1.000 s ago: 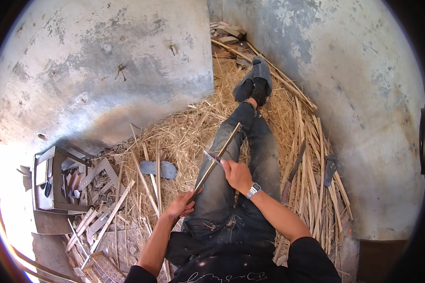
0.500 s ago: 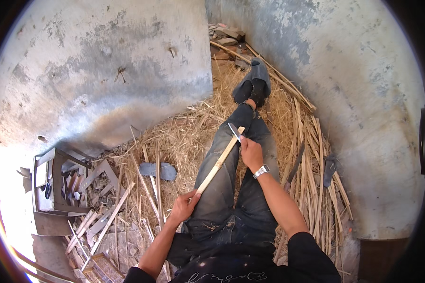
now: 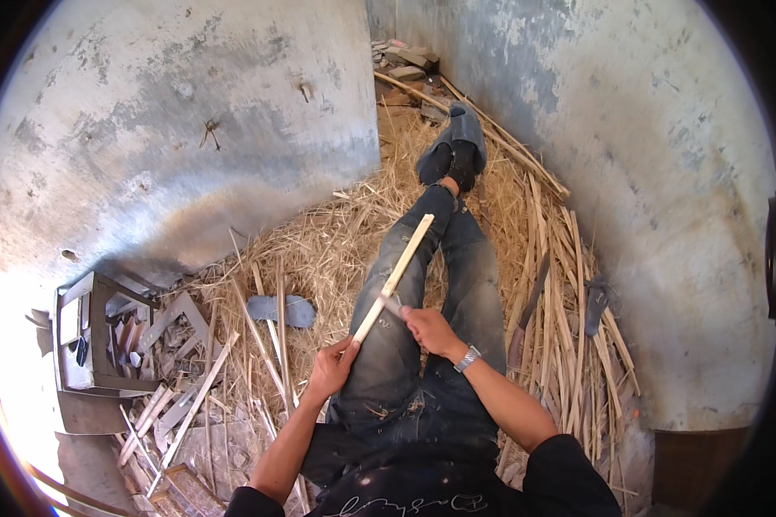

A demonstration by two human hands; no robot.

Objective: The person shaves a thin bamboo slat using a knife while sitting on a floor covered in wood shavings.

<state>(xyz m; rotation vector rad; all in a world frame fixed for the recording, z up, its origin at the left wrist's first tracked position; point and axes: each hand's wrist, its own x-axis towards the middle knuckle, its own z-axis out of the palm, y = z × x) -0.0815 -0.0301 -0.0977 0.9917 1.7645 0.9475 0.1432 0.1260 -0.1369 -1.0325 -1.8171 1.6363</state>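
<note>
A pale, flat wooden strip (image 3: pixel 408 256) lies slantwise over my outstretched legs, its far end near the shin. My left hand (image 3: pixel 332 369) is closed round its near end, by my thigh. In my right hand (image 3: pixel 431 331), fingers wrapped round the handle, is a small knife (image 3: pixel 391 305). Its blade reaches the strip's right edge, a little beyond my left hand. Most of the handle is hidden by my fingers.
Straw-like shavings (image 3: pixel 332 246) cover the floor round my legs. To the right lie a bundle of long strips (image 3: pixel 569 345) and a dark-bladed knife (image 3: pixel 535 293). A grey sole-shaped piece (image 3: pixel 282 311) and a wooden frame (image 3: pixel 97 379) are left. Walls (image 3: pixel 233 77) rise ahead.
My right hand has drawn the knife from the strip's far end back toward me, close to my left hand. The left hand keeps its hold on the near end.
</note>
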